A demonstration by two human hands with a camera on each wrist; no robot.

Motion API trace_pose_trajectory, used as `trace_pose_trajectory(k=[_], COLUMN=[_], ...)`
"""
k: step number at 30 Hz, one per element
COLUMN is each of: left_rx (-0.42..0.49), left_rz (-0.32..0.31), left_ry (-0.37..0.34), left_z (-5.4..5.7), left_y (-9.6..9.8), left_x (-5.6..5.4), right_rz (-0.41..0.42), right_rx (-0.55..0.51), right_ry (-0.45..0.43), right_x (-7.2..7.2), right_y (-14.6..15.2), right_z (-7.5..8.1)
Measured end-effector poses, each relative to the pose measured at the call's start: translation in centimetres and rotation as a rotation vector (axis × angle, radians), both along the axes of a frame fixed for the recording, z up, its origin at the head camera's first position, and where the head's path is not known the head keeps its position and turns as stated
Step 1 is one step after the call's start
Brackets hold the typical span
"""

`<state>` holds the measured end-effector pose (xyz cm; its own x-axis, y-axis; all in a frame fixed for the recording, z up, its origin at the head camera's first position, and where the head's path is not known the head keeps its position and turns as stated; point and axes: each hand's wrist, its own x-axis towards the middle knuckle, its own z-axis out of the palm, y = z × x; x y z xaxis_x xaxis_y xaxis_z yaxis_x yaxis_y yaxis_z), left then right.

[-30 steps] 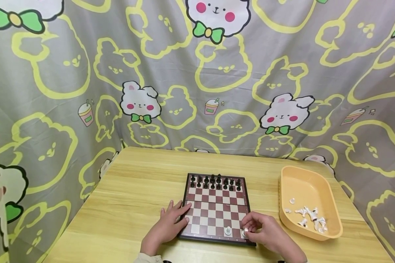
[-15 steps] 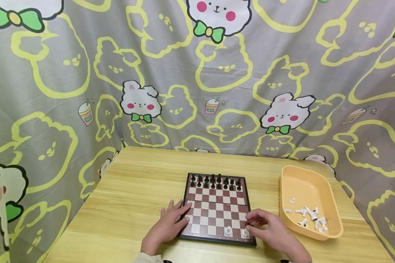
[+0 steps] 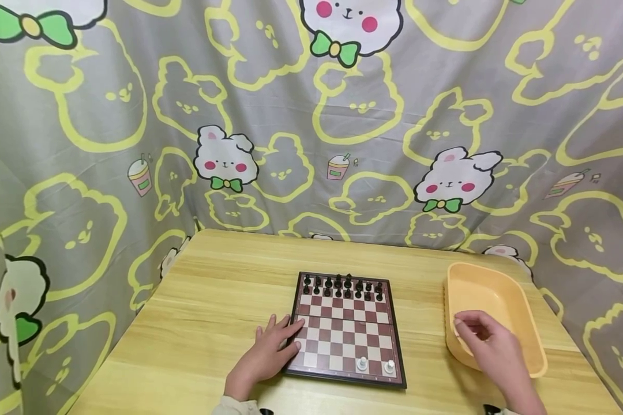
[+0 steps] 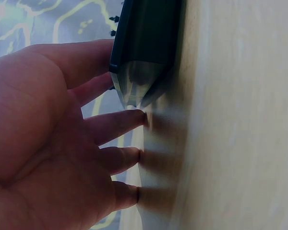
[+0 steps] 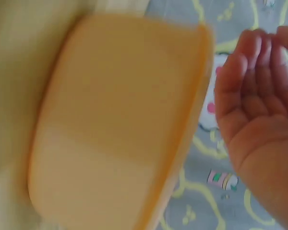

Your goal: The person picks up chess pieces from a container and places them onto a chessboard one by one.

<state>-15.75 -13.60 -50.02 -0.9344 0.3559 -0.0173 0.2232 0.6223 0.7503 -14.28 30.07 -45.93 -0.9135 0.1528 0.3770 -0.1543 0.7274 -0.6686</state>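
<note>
My left hand [image 3: 266, 353] rests at the left edge of a folding chessboard [image 3: 332, 346]. Its thumb and index finger lie on top of the board; in the left wrist view the other fingers [image 4: 116, 125] are spread, tips at the table. Two white chess pieces [image 3: 361, 363] stand on the near row, one of them in the right corner. Black chess pieces [image 3: 338, 291] fill the two far rows. My right hand [image 3: 498, 349] hovers over the near part of an orange plastic tray [image 3: 477, 282], fingers loosely bent, no piece visible in them. The hand hides the tray's contents.
The wooden table [image 3: 228, 271] carries the board in the middle and the tray at the right. A grey patterned curtain [image 3: 291, 115] hangs behind and along both sides. The tray's raised wall [image 5: 120, 96] fills much of the right wrist view.
My right hand has left the white piece in the near right corner and moved right, over the tray. That piece now stands by itself. The left hand stays put.
</note>
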Motion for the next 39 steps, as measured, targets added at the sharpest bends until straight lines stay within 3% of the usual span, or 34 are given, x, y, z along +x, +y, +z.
trace_pose_trajectory(k=[4, 10, 16, 22, 29, 39], left_rx=[0.002, 0.001, -0.014, -0.002, 0.004, -0.001], left_rz=[-0.002, 0.003, 0.012, 0.005, -0.001, 0.003], left_ry=[-0.001, -0.004, 0.009, 0.009, 0.005, -0.001], left_z=[-0.1, 0.0, 0.1, 0.1, 0.2, 0.1], left_y=[0.1, 0.0, -0.2, -0.1, 0.1, 0.1], left_x=[0.0, -0.1, -0.1, -0.1, -0.1, 0.0], right_rz=[-0.043, 0.076, 0.147, 0.103, 0.013, -0.038], right_rx=[0.137, 0.299, 0.369, 0.354, 0.245, 0.234], right_ry=[-0.142, -0.387, -0.536, -0.572, -0.614, -0.665], right_x=[-0.7, -2.4, -3.2, -3.3, -2.9, -2.9], right_y=[3.5, 7.1, 7.1, 7.3, 7.1, 6.9], right_z=[0.5, 0.0, -1.4, -1.5, -1.8, -1.6])
